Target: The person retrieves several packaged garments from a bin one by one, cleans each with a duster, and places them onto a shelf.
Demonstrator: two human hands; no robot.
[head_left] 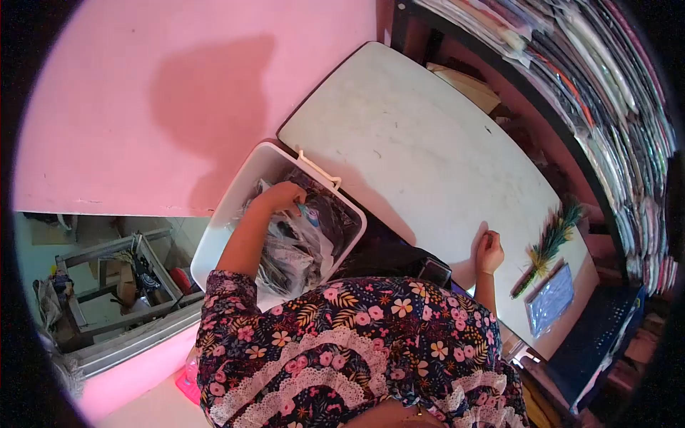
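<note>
Bin (230,207) left of table (421,157), touching its near-left edge; plastic bags (303,246) in bin, left hand (285,196) among them; right hand (489,251) on table's near edge; feather bundle (549,246) and packet (551,299) right of it; shelves (606,93) at far right

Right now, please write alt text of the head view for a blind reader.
The left hand reaches into a white plastic bin of clear-bagged dark items, while the right hand rests on a white tabletop near a green peacock feather.
</note>
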